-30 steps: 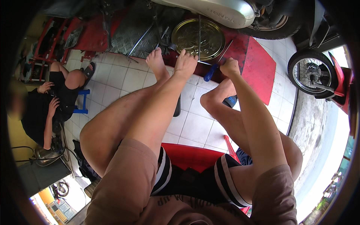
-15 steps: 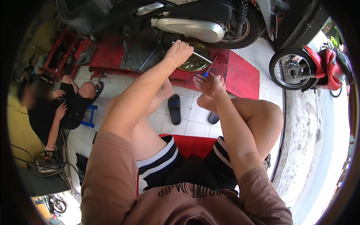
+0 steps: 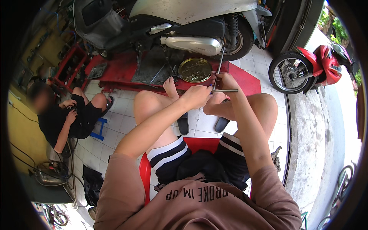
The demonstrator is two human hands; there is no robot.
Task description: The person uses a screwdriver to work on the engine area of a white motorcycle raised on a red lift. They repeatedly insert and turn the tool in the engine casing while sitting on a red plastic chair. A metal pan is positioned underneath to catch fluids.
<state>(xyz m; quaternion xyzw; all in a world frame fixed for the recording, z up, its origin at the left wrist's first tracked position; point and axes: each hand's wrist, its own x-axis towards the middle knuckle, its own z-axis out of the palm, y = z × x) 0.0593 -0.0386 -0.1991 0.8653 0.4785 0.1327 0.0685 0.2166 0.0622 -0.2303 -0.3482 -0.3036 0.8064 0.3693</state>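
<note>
My left hand (image 3: 197, 96) is closed around a silver metal rod (image 3: 227, 91), whose free end sticks out to the right. Just beyond it, my right hand (image 3: 225, 81) grips a long, slim metal tool (image 3: 221, 61) that points away toward the scooter's rear wheel. The hands almost meet, and fingers hide where the two metal pieces cross; I cannot tell whether they are joined. Past my hands, a round gold-coloured tray (image 3: 194, 81) with small parts in it lies on the red lift platform (image 3: 245, 80). The scooter (image 3: 191, 44) stands on that platform.
A person in black (image 3: 53, 119) sits low at the left on a blue stool (image 3: 100, 129). At the right stands a red motorbike (image 3: 320, 69). A long thin tool (image 3: 158, 73) lies on the platform. Black slippers (image 3: 183, 124) rest on the tiled floor between my feet.
Both hands have come together; the left moved right and nearer to me with its rod. The blue-handled screwdriver seen in my right hand no longer shows clearly. The view has shifted slightly.
</note>
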